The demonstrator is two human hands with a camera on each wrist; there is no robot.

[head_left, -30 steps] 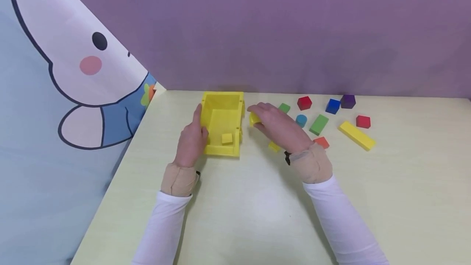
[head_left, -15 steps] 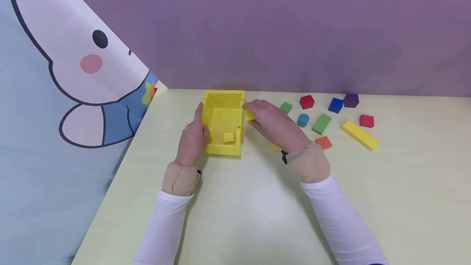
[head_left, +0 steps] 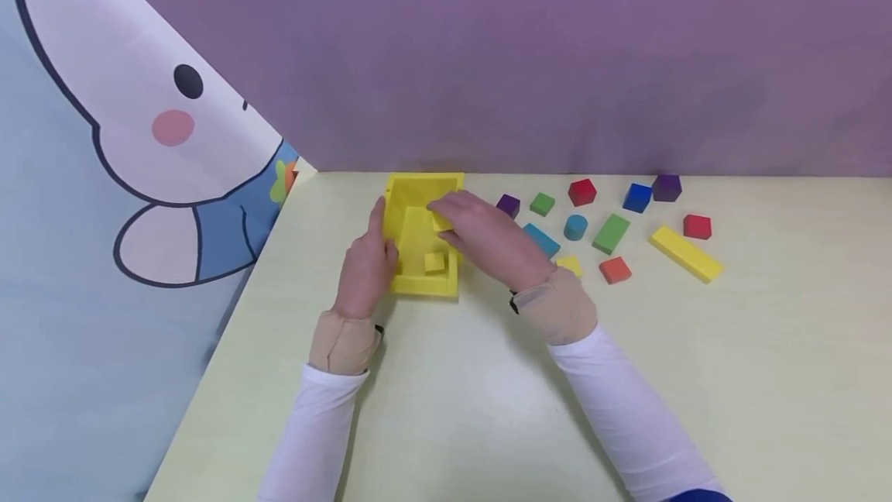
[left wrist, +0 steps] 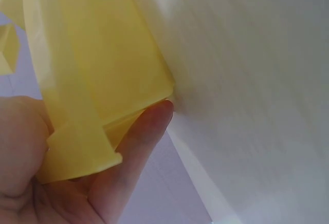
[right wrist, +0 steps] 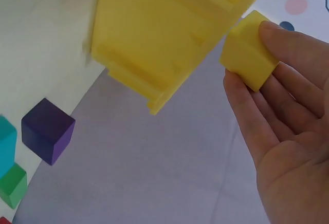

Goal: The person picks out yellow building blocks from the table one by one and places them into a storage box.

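My left hand (head_left: 365, 273) grips the left side of a yellow plastic bin (head_left: 421, 287); in the left wrist view the thumb and a finger lie on either side of its wall (left wrist: 97, 44). Between thumb and fingers, my right hand (head_left: 495, 242) pinches a yellow block (right wrist: 249, 52). From the head camera this block overlaps the bin's right part; the right wrist view has it above the rim. One small yellow block (head_left: 435, 263) sits inside the bin near the front end.
Right of the bin lie loose blocks: purple (head_left: 508, 205), teal (head_left: 542, 240), small green (head_left: 542, 204), red (head_left: 581, 192), a blue cylinder (head_left: 575, 227), orange (head_left: 615, 269), a long yellow bar (head_left: 686, 254) and several others. A purple backdrop (head_left: 557, 60) borders the table's far edge.
My right hand has moved left with the yellow block, from beside the bin to over it, uncovering purple and teal blocks on the table. The left hand stays on the bin.
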